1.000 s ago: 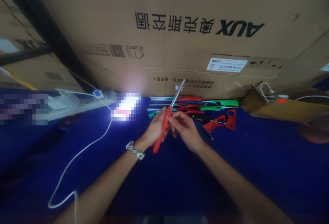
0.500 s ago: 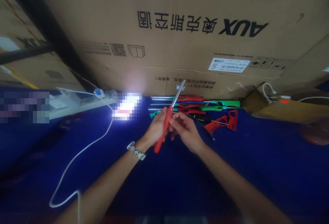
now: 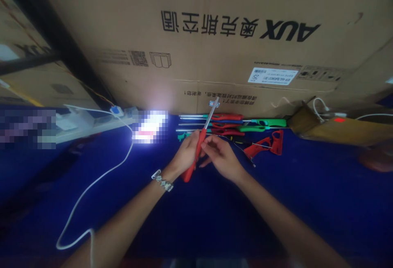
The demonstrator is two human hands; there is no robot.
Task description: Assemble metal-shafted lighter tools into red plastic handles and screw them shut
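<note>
A long-nosed lighter [image 3: 201, 141] with a red handle and silver metal tube is tilted, its tube pointing up and away. My left hand [image 3: 186, 153], with a silver bracelet at the wrist, is wrapped round the red handle. My right hand [image 3: 221, 153] is beside it, thumb and fingers bent in a pinch against the handle's right side. What lies under those fingertips is hidden. Just beyond both hands, several more long lighters lie in a row, among them a red one [image 3: 227, 117] and a green one [image 3: 272, 123].
Red plastic handle pieces [image 3: 258, 149] and a black-and-yellow screwdriver [image 3: 241, 140] lie right of my hands. A brightly lit blurred screen [image 3: 150, 126] and white cable [image 3: 101, 176] are on the left. A large cardboard box [image 3: 123, 22] stands behind the blue surface [image 3: 294, 202].
Little differs. My right-hand fingers have shifted slightly against the lighter's handle, and the whole view has moved a touch. The left hand keeps its hold.
</note>
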